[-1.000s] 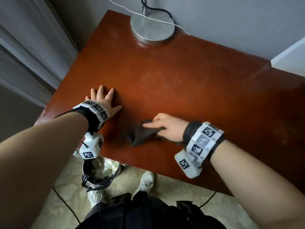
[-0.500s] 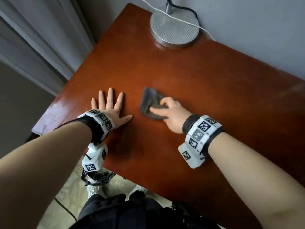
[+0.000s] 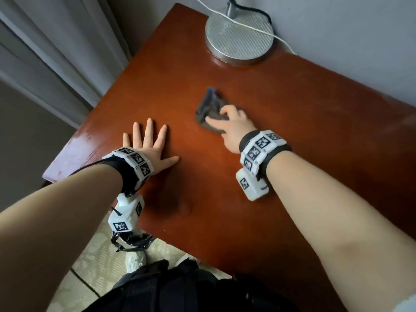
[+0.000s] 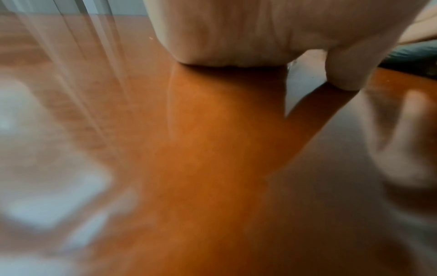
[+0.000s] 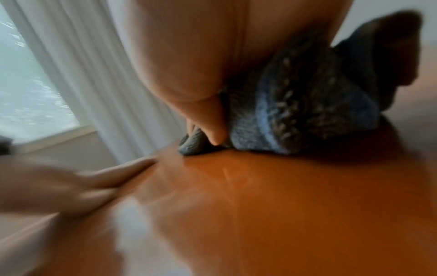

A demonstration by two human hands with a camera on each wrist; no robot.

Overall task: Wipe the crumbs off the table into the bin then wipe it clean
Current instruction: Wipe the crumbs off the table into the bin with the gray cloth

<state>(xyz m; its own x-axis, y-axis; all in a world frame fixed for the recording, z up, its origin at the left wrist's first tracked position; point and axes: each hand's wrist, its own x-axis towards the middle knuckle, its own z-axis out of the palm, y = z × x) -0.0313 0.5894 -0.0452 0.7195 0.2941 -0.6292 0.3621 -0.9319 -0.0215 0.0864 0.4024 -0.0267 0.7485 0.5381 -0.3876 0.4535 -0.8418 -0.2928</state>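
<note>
A glossy red-brown table fills the head view. My right hand grips a crumpled grey cloth and presses it onto the middle of the tabletop. The right wrist view shows the cloth bunched under the palm, with fingers curled into it. My left hand lies flat on the wood near the left edge, fingers spread; its palm rests on the table in the left wrist view. I see no crumbs on the surface. The bin's black bag rim peeks out below the front edge, mostly hidden by my left arm.
A round metal lamp base with a white cable and a black cable stands at the table's far edge against the wall. Pale curtains hang on the left. My white shoe and dark trousers are on the patterned floor below.
My right hand has pushed the cloth away from the front edge toward the lamp. The left hand stays flat on the table. The view has tilted so less of the bin shows.
</note>
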